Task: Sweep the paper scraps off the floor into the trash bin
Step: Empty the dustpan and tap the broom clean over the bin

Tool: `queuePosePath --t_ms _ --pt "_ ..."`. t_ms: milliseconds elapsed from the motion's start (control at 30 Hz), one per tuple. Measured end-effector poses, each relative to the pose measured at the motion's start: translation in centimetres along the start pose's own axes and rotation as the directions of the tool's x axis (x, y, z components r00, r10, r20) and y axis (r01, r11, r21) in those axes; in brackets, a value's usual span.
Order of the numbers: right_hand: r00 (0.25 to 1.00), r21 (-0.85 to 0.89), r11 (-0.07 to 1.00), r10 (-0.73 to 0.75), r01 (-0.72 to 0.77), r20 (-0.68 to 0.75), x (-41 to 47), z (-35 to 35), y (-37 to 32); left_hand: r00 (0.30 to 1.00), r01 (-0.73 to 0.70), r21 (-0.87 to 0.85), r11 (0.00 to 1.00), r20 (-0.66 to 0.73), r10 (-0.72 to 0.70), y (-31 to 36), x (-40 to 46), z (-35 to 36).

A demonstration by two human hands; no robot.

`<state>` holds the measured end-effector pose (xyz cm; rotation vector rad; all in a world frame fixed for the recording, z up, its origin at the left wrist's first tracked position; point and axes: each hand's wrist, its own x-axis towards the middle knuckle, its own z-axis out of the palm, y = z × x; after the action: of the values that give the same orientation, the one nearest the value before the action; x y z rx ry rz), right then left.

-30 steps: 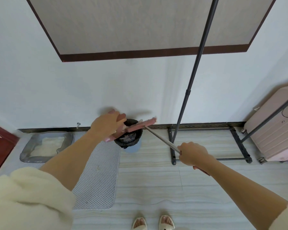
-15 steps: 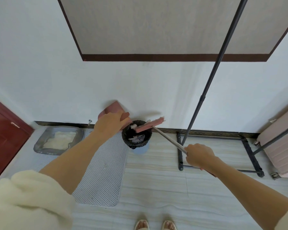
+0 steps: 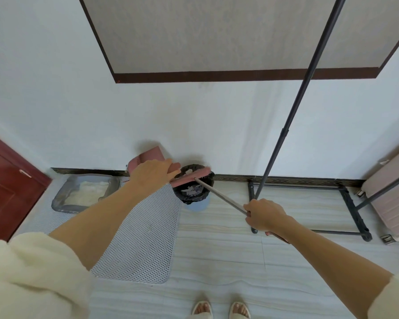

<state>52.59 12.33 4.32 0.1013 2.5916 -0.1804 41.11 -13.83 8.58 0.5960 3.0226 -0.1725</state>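
Perforated mat [image 3: 138,245], litter tray [image 3: 62,199] – rack [image 3: 346,203], suitcase [image 3: 392,203].

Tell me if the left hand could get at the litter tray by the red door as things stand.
Probably not yet: the left hand grips the pink dustpan tipped over the trash bin. The litter tray lies uncovered on the mat just left of that arm.

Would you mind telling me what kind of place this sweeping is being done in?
Most likely a room in a home, perhaps a bedroom or entry corner. A black garment rack stands by the white wall, a pink suitcase sits on the tiled floor at the right, and a small lined trash bin stands near a red door.
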Motion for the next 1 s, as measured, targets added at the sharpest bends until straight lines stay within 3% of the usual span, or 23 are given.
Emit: queuePosePath --t_ms 167,300,567,800,1000 --pt "1.000 -0.003 1.000 0.017 -0.017 0.008 0.3 -0.2 0.1 0.998 -0.061 0.064 0.996 0.006 0.061 -0.2 0.4 1.5" --pt "0.997 0.023 0.997 0.067 -0.067 0.029 0.2 -0.5 1.1 0.999 -0.019 -0.020 1.000 -0.030 0.018 0.4 0.9 2.0" --pt "0.997 0.076 0.994 0.073 -0.076 0.039 0.1 -0.4 1.9 0.996 -0.088 0.003 0.996 -0.005 0.088 1.9 2.1 3.3" --pt "0.993 0.179 0.978 0.094 -0.105 0.069 -0.2 -1.5 2.3 0.989 -0.145 0.012 0.989 0.011 0.145 2.4 2.3 4.7" --pt "0.994 0.386 0.916 0.088 -0.105 0.061 -0.8 -2.9 3.4 0.980 -0.197 0.047 0.979 0.032 0.196 3.4 2.2 5.9"
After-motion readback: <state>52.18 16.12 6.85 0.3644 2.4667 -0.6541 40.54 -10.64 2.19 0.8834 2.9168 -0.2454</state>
